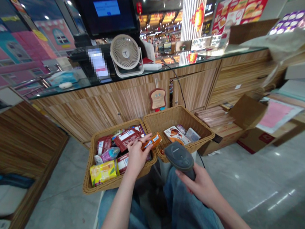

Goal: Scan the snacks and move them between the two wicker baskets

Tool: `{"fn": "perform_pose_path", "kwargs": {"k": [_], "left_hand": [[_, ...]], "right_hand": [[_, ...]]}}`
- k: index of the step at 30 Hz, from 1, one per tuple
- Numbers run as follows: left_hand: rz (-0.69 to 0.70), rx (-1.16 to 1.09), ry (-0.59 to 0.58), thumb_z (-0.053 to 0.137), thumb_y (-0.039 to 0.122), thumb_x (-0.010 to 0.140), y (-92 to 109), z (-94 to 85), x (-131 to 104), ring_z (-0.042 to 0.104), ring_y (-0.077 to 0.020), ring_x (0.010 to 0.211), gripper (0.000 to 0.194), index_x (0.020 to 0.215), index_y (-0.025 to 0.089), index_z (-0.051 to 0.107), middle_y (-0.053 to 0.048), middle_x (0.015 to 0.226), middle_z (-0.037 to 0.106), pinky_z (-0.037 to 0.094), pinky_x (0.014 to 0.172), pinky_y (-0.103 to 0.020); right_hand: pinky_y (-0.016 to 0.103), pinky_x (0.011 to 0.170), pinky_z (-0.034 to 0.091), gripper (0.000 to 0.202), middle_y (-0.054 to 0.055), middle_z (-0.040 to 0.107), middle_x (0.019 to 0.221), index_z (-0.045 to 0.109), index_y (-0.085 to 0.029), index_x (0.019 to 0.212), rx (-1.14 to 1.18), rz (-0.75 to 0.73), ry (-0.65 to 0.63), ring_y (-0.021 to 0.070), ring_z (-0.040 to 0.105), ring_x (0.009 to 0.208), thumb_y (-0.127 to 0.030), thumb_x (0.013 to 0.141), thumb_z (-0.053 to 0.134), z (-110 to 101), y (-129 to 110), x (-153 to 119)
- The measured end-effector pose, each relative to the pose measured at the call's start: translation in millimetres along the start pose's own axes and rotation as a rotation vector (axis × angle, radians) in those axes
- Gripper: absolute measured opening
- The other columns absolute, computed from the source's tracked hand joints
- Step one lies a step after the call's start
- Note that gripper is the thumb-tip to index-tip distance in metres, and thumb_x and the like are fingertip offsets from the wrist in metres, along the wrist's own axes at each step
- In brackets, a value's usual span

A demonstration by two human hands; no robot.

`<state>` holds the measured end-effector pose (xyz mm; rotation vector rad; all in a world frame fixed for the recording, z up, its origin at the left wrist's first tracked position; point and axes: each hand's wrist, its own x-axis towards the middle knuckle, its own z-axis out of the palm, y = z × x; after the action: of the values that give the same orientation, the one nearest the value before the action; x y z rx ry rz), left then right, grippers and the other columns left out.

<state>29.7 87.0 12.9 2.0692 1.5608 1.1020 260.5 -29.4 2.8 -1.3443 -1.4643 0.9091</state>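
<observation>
Pinching an orange packet (155, 140) between thumb and fingers, the left hand (137, 157) is hovering at twelve o'clock from the person's lap, where two baskets are meeting rim to rim. At one o'clock, the right hand (202, 186) is wrapping its grip round the handle of a grey scanner (177, 155), whose head is pointing towards eleven, near the packet; I'm not seeing where its window is facing.

Good handling, I'm thinking, is calling for a light pinch at one end, so the wrapper isn't crumpling and the print is lying open to the scanner, with a small gap between the two and the wrist staying loose.

Crowding is the trouble at eleven o'clock: the left basket (86, 184) is brimming with dark red packs (127, 137) and a yellow pack (103, 173). The right basket (166, 116), at one, is holding a white box (176, 135) and a clear container (192, 135). Its near rim is sitting close to the scanner, so knocking it is a risk.

Beyond, at twelve, a fan (125, 53) and a monitor (107, 9) are standing on the table (196, 61); a black cable (180, 85) is drooping behind the right basket. Around two, an open cardboard box (253, 132) is taking up floor.
</observation>
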Motion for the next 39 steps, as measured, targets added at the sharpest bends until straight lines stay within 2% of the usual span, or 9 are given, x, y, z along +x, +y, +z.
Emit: {"fn": "perform_pose_path", "kwargs": {"k": [4, 9, 13, 18, 21, 25, 31, 36, 39], "left_hand": [[-0.015, 0.070, 0.138, 0.071, 0.031, 0.092, -9.4, -30.8, 2.9, 0.072, -0.0299, 0.111, 0.030, 0.121, 0.034, 0.076, -0.004, 0.121, 0.080, 0.037, 0.109, -0.048], [-0.042, 0.343, 0.288, 0.064, 0.036, 0.094, -41.3, -83.5, 36.7, 0.069, -0.0319, 0.113, 0.029, 0.119, 0.031, 0.077, -0.008, 0.117, 0.080, 0.032, 0.111, -0.049], [-0.110, 0.483, 0.164, 0.059, 0.036, 0.094, -72.1, -107.0, 68.5, 0.072, -0.0324, 0.101, 0.030, 0.117, 0.029, 0.078, -0.009, 0.099, 0.083, 0.036, 0.107, -0.049], [-0.139, 0.510, -0.006, 0.057, 0.033, 0.093, -81.8, -101.8, 83.8, 0.073, -0.0331, 0.105, 0.029, 0.111, 0.026, 0.078, -0.009, 0.110, 0.082, 0.041, 0.106, -0.048], [-0.054, 0.509, -0.024, 0.056, 0.032, 0.095, -68.3, -83.1, 84.4, 0.073, -0.0338, 0.108, 0.032, 0.118, 0.026, 0.076, -0.012, 0.112, 0.082, 0.035, 0.113, -0.053], [0.144, 0.408, -0.161, 0.063, 0.029, 0.094, -43.0, -41.8, 92.4, 0.069, -0.0317, 0.117, 0.033, 0.125, 0.032, 0.074, -0.008, 0.125, 0.078, 0.024, 0.120, -0.057], [0.383, 0.423, -0.427, 0.074, 0.020, 0.087, -6.1, 43.4, 123.5, 0.058, -0.0296, 0.134, 0.051, 0.136, 0.035, 0.065, -0.007, 0.140, 0.070, 0.019, 0.123, -0.061], [0.617, 0.673, -0.695, 0.079, 0.021, 0.083, 13.9, 115.0, 142.7, 0.052, -0.0312, 0.139, 0.069, 0.146, 0.033, 0.057, -0.008, 0.148, 0.063, 0.028, 0.121, -0.062], [0.709, 0.803, -0.791, 0.081, 0.021, 0.081, 15.9, 154.5, 147.6, 0.049, -0.0352, 0.141, 0.076, 0.151, 0.031, 0.055, -0.012, 0.152, 0.059, 0.032, 0.120, -0.061]], "right_hand": [[0.025, 0.039, 0.043, 0.039, -0.006, 0.053, 0.044, 0.062, -0.022, 0.088, 0.024, 0.023, -0.044, 0.0175, 0.054, 0.036, -0.061, 0.092, 0.067, -2.8, 1.0, 0.6], [0.025, 0.038, 0.042, 0.048, -0.005, 0.054, 0.043, 0.056, -0.024, 0.081, 0.030, 0.051, -0.027, 0.0168, 0.053, 0.034, -0.070, 0.088, 0.068, -4.5, -3.3, 2.0], [0.026, 0.038, 0.041, 0.046, -0.005, 0.053, 0.042, 0.054, -0.025, 0.079, 0.039, 0.031, -0.025, 0.0170, 0.052, 0.034, -0.068, 0.089, 0.067, -4.6, -6.3, 1.0], [0.026, 0.041, 0.044, 0.044, -0.005, 0.053, 0.043, 0.053, -0.025, 0.077, 0.043, 0.036, -0.004, 0.0170, 0.054, 0.035, -0.064, 0.089, 0.069, -12.3, 3.0, 0.7], [0.027, 0.041, 0.045, 0.049, -0.003, 0.054, 0.042, 0.052, -0.026, 0.074, 0.035, 0.084, 0.048, 0.0180, 0.055, 0.035, -0.070, 0.088, 0.067, -25.1, 10.0, 3.5], [0.028, 0.044, 0.047, 0.056, -0.001, 0.054, 0.042, 0.051, -0.026, 0.068, 0.013, 0.121, 0.120, 0.0178, 0.054, 0.038, -0.077, 0.087, 0.064, -44.3, 13.6, 8.8], [0.027, 0.042, 0.045, 0.063, -0.001, 0.054, 0.040, 0.054, -0.024, 0.066, 0.056, 0.169, 0.191, 0.0168, 0.052, 0.036, -0.084, 0.082, 0.066, -56.4, 23.0, 13.2], [0.027, 0.042, 0.044, 0.063, 0.000, 0.053, 0.040, 0.053, -0.025, 0.063, 0.072, 0.216, 0.226, 0.0169, 0.052, 0.036, -0.083, 0.081, 0.067, -62.9, 38.6, 14.9], [0.028, 0.043, 0.045, 0.062, 0.000, 0.054, 0.040, 0.053, -0.025, 0.063, 0.057, 0.219, 0.259, 0.0170, 0.051, 0.037, -0.082, 0.083, 0.065, -70.4, 47.5, 16.1]]}}
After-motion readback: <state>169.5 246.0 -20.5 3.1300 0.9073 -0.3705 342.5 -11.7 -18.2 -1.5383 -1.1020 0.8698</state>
